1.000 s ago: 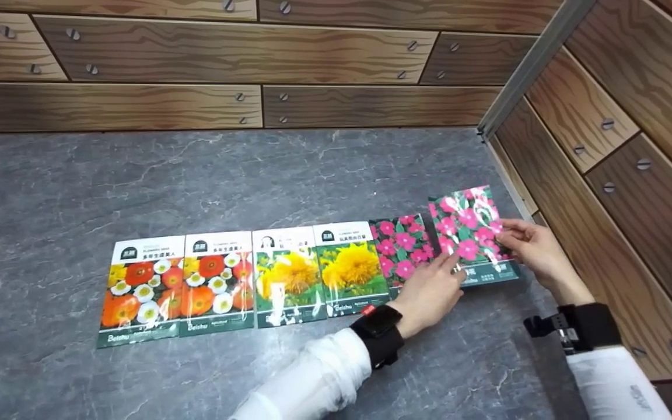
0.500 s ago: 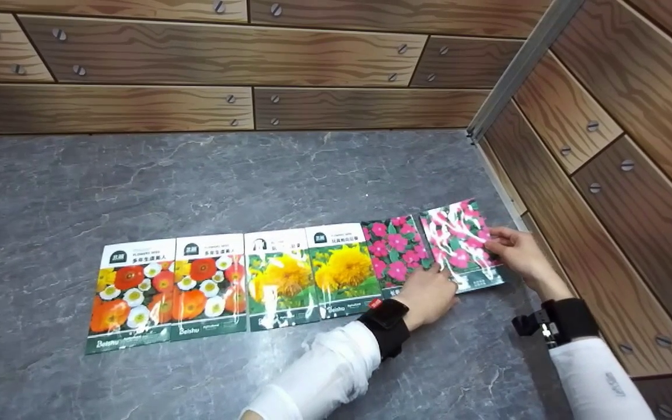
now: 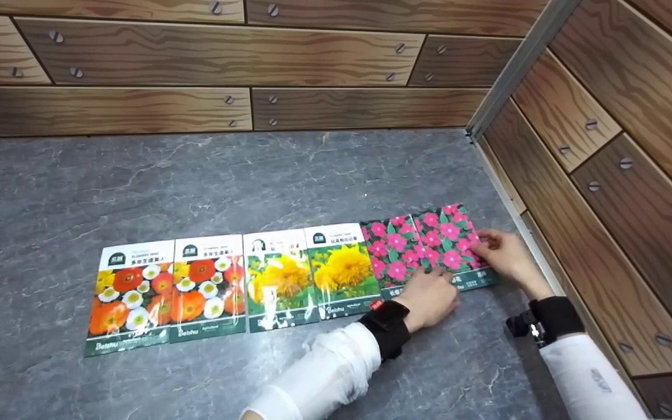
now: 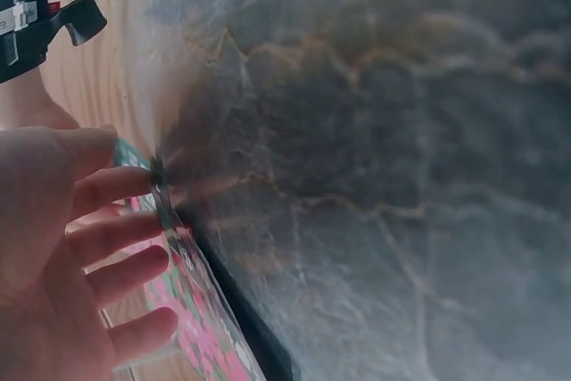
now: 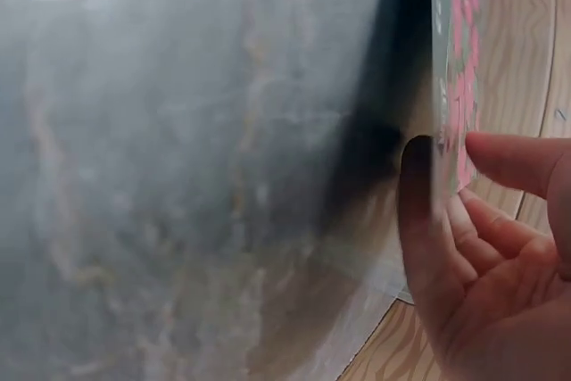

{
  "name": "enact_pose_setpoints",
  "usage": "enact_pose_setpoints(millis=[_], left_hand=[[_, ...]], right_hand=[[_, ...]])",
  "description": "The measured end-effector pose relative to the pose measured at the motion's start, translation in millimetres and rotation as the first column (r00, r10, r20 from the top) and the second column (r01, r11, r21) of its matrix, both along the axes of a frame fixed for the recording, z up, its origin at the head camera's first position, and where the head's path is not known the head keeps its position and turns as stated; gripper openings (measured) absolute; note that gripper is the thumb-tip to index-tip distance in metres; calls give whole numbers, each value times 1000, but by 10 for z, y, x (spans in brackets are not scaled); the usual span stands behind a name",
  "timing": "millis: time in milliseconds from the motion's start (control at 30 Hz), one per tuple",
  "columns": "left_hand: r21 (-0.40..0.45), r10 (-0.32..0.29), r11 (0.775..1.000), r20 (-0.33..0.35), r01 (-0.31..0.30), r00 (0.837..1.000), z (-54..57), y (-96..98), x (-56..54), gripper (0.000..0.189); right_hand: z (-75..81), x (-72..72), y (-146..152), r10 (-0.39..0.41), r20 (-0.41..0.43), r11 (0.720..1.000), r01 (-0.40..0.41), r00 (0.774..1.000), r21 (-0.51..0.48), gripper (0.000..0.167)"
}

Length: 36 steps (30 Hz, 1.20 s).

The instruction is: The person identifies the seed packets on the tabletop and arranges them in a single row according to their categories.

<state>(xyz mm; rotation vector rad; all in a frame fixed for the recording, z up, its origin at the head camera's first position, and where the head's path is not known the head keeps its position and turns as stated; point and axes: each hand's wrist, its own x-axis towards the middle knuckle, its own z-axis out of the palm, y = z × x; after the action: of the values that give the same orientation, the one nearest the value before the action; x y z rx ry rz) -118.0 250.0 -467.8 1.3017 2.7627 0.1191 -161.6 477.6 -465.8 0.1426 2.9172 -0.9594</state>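
Note:
Six seed packets lie in a row across the grey marbled surface, but I name them in pairs. Furthest right is a pink-flower seed packet (image 3: 448,236), its right edge pinched between thumb and forefinger of my right hand (image 3: 510,259). The right wrist view shows that forefinger (image 5: 417,211) on one face and the thumb (image 5: 513,160) on the other. A matching pink-flower packet (image 3: 395,242) lies against its left side. My left hand (image 3: 429,297) rests over the lower edges where the two meet, its extended fingers (image 4: 129,278) touching them in the left wrist view.
Further left lie two yellow-flower packets (image 3: 345,271) and two orange-and-white poppy packets (image 3: 207,291), edge to edge. A wood-patterned wall (image 3: 219,58) runs along the back. Another wood-patterned wall (image 3: 581,192) stands close beside my right hand.
My right hand has brought the rightmost pink-flower packet left and down, closing the gap to its neighbour. My left hand has shifted slightly towards the packets' lower edges.

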Motion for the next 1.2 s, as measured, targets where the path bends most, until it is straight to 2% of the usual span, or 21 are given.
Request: enact_pose_setpoints(millis=[200,300,567,767,833,1033,1200], left_hand=[[6,5,1000,5,-5,1000,-14,-5,-2,32],[3,9,1000,11,-9,1000,-18,-13,-16,32],[5,8,1000,4,-8,1000,-47,-22,-36,31],[38,4,999,15,-5,1000,-20,-61,-90,39],[54,17,998,19,-18,1000,-7,-111,-118,45],[138,90,985,103,-104,991,20,-391,-222,60],[234,126,961,104,-147,987,38,-729,-206,67]], right_hand=[[-28,5,-54,9,-41,991,-4,999,134,47],[-40,-6,-83,19,-56,985,-9,998,171,48],[-68,-30,-113,29,-60,975,-15,998,220,47],[-56,-51,-115,16,-72,978,-1,997,207,47],[-54,-48,-127,7,-81,982,8,997,191,50],[25,-4,-234,-6,-82,985,19,997,170,65],[62,67,-417,38,-72,981,-23,997,193,75]])
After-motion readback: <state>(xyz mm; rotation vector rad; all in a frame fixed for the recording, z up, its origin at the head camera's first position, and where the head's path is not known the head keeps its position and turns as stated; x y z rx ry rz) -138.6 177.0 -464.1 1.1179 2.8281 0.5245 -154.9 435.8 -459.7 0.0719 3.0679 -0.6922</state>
